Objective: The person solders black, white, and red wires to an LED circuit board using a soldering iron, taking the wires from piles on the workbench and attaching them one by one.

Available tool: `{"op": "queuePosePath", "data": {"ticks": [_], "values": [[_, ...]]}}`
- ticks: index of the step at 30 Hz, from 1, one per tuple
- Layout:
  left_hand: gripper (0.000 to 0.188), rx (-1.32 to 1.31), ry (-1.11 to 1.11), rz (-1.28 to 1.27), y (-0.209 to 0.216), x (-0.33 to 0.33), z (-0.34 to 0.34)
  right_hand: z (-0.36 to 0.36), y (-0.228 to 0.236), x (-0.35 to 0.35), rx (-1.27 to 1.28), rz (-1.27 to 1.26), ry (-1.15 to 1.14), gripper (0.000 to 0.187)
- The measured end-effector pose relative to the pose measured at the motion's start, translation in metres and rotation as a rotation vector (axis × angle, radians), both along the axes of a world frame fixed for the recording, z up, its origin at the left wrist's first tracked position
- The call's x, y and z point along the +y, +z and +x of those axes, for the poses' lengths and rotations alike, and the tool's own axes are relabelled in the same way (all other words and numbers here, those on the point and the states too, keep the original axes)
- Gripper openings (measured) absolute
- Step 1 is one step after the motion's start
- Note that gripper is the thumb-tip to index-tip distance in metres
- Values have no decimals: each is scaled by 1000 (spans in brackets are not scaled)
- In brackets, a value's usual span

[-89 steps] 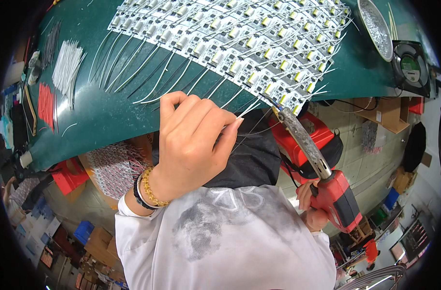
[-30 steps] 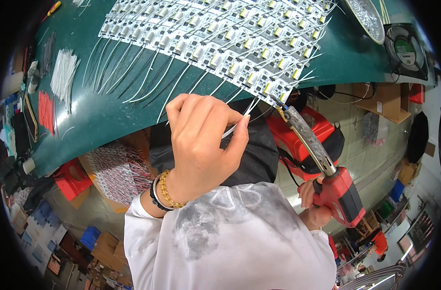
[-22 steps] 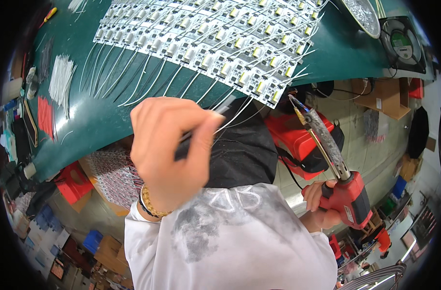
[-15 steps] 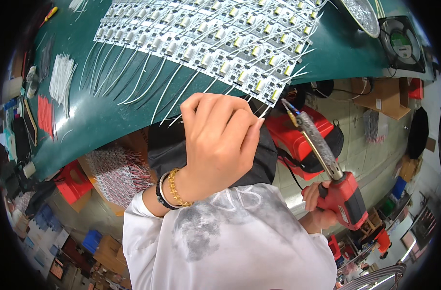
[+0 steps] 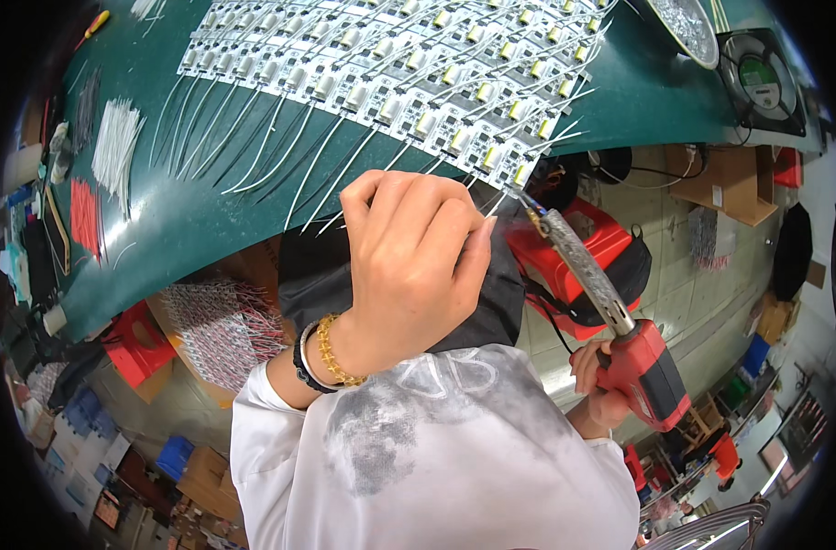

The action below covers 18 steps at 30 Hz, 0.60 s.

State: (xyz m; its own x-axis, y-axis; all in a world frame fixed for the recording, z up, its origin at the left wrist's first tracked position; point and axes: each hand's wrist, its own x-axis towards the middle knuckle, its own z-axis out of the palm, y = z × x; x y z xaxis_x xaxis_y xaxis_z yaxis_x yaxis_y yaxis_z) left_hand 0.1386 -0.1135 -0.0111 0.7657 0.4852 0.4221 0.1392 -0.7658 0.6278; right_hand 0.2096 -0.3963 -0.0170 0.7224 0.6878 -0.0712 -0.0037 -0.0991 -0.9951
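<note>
My left hand, with bracelets at the wrist, pinches a thin white wire just below the near right corner of a sheet of circuit boards. Thumb and forefinger are closed on the wire. In my right hand is a red and black soldering gun, its long metal barrel pointing up and left. The tip is at the sheet's near right corner, by the wire; whether it touches is too small to tell. Rows of white and black wires stick out of the boards.
On the green table lie bundles of white wires and red wires. A metal bowl and a black fan stand at the back right. Below the table edge are a red stool and a box of wired boards.
The soldering gun has moved up and left, bringing its tip to the board's corner. My left hand has shifted slightly, still pinching the wire.
</note>
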Motion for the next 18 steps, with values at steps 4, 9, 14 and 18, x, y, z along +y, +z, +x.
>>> {"op": "queuePosePath", "data": {"ticks": [4, 9, 14, 18], "values": [[18, -10, -19, -8, -6, 0, 6, -6, 9, 16, 93, 90, -121, 67], [18, -18, 23, 6, 0, 8, 1, -1, 4, 37, 70, 170, -26, 76], [18, 7, -32, 80, 8, 18, -14, 15, -23, 68, 54, 466, 80, 75], [14, -7, 27, 51, 38, 82, -70, 17, -45, 137, 132, 630, 278, 74]]}}
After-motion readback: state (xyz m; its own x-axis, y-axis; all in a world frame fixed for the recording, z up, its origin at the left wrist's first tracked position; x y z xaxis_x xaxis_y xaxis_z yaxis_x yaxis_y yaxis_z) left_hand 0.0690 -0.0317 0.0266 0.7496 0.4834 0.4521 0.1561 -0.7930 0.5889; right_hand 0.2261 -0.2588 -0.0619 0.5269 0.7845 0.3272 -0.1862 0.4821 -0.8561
